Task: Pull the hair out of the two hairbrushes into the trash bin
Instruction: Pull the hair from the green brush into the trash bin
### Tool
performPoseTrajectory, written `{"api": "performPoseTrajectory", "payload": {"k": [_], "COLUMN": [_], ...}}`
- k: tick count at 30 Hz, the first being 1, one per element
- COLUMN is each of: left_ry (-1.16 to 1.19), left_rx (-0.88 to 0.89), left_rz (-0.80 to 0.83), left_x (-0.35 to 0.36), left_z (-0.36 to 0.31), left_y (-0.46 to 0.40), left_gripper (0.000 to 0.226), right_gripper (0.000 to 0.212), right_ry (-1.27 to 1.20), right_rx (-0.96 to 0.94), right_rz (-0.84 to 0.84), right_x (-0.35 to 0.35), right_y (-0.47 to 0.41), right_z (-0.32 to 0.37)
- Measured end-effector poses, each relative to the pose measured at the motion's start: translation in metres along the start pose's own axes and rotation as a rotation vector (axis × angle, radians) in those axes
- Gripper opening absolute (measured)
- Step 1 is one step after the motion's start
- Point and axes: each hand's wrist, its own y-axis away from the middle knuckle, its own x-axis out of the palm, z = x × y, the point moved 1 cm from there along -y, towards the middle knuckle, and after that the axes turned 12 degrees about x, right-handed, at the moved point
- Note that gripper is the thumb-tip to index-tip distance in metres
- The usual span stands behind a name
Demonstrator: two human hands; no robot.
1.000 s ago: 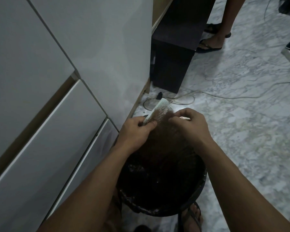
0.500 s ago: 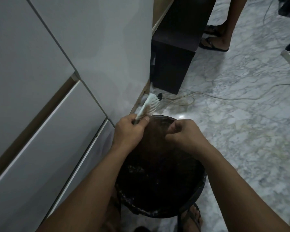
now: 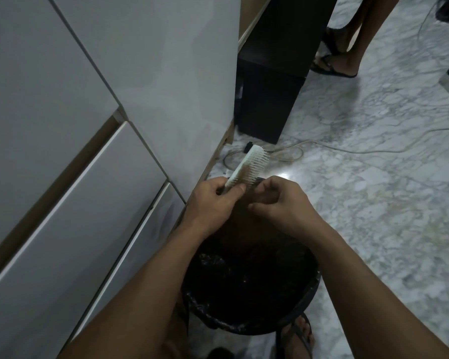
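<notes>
My left hand [image 3: 213, 200] grips the handle of a white hairbrush [image 3: 252, 161], whose head points up and away, bristles facing right. Brownish hair clings to the lower bristles. My right hand [image 3: 283, 203] is beside the brush, its fingers pinched together at the base of the bristles; whether hair is between them is too dim to tell. Both hands hover over a round black trash bin [image 3: 306, 299] lined with a dark bag. Only one brush is in view.
White cabinet fronts [image 3: 88, 151] rise close on the left. A dark box-like cabinet [image 3: 270, 86] stands beyond. Cables [image 3: 322, 151] trail across the marble floor. Another person's sandalled feet [image 3: 335, 66] stand at the top right. My own sandalled foot [image 3: 298, 335] is beside the bin.
My right hand dropped away from the brush over the bin half a second ago and has come back up to the bristles. The brush has stayed in my left hand.
</notes>
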Motion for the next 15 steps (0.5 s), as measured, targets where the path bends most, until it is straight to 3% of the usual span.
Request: {"api": "performPoseTrajectory", "payload": {"k": [3,9,15], "left_ry": [-0.047,-0.04,0.018], "left_rx": [0.01,-0.021,-0.083], "left_rz": [-0.108,-0.315,-0.166], "left_x": [-0.003,-0.013,-0.006], "left_z": [0.0,0.004,0.003], "left_y": [-0.001,-0.007,-0.006], "left_gripper": [0.043,0.048,0.034], "right_gripper": [0.013,0.02,0.021], "right_ry": [0.015,0.127,0.153], "right_rx": [-0.012,0.006,0.041], "right_rz": [0.039,0.132,0.143], "right_x": [-0.004,-0.012,-0.01], "right_y": [0.0,0.002,0.002], "right_z": [0.001,-0.002,-0.001]}}
